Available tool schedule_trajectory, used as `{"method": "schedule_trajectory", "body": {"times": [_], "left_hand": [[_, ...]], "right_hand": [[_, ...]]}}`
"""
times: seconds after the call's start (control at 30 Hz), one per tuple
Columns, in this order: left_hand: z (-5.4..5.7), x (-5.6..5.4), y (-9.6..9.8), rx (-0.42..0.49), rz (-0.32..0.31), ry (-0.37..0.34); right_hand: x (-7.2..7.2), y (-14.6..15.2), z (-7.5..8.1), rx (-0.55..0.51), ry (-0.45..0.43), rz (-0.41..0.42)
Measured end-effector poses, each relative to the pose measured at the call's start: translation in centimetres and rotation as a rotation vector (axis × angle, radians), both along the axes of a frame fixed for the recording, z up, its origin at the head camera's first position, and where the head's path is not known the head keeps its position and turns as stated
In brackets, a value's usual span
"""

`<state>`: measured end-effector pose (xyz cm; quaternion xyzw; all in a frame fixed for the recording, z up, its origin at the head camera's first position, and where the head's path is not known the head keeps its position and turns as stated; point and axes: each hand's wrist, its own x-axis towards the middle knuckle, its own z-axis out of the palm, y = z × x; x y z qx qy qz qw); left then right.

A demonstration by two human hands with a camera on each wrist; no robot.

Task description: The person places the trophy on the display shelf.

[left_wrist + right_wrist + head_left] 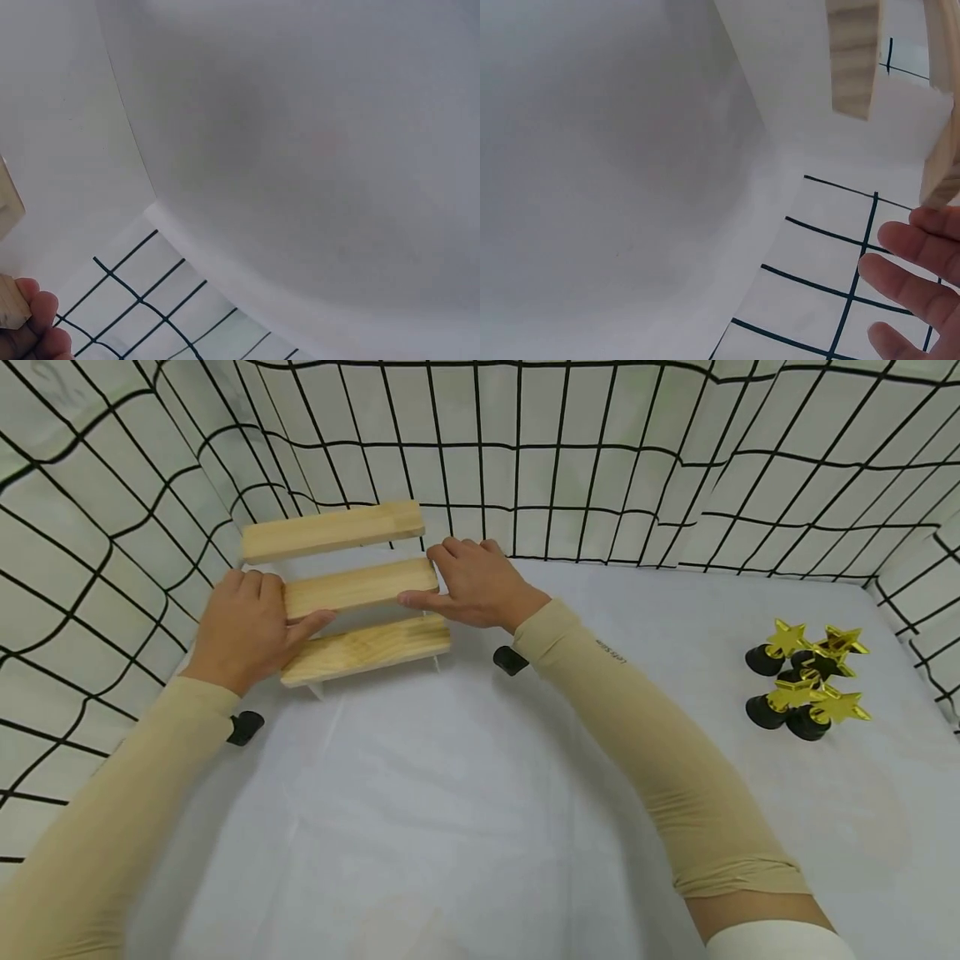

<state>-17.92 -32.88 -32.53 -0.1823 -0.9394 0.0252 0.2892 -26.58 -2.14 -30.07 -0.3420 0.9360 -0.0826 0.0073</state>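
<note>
A stepped wooden display stand (360, 585) with three pale boards stands at the back left in the head view, its thin light legs showing under the front board. My left hand (243, 622) grips the left end of the middle board, its thumb reaching toward the front board. In the left wrist view, curled fingers (45, 315) lie against a board's end. At the middle board's right end, my right hand (480, 585) holds with the thumb along the front edge and fingers behind. The right wrist view shows fingertips (900, 240) touching a board's end.
Several small gold star trophies (806, 681) on black bases cluster on the white tabletop (450, 827) at the right. Black wire grid panels (555, 452) backed with white sheeting border the table behind and at both sides, close to the stand's left end.
</note>
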Motion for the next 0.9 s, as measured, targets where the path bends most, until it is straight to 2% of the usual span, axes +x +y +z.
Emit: {"method": "schedule_trajectory", "body": {"times": [0.2, 0.47, 0.73, 0.9], "left_hand": [[-0.2, -0.2, 0.8, 0.013, -0.018, -0.016], [-0.4, -0.6, 2.4, 0.009, -0.062, 0.023], [-0.3, -1.0, 3.8, -0.034, -0.062, 0.007], [0.0, -1.1, 4.8, -0.067, -0.06, -0.009]], "right_hand": [[0.2, 0.1, 0.0, 0.017, 0.035, -0.009], [0.2, 0.5, -0.4, 0.058, 0.074, -0.006], [0.6, 2.1, -1.0, 0.029, 0.185, 0.025], [1.1, 3.3, -1.3, 0.038, 0.258, 0.017]]}}
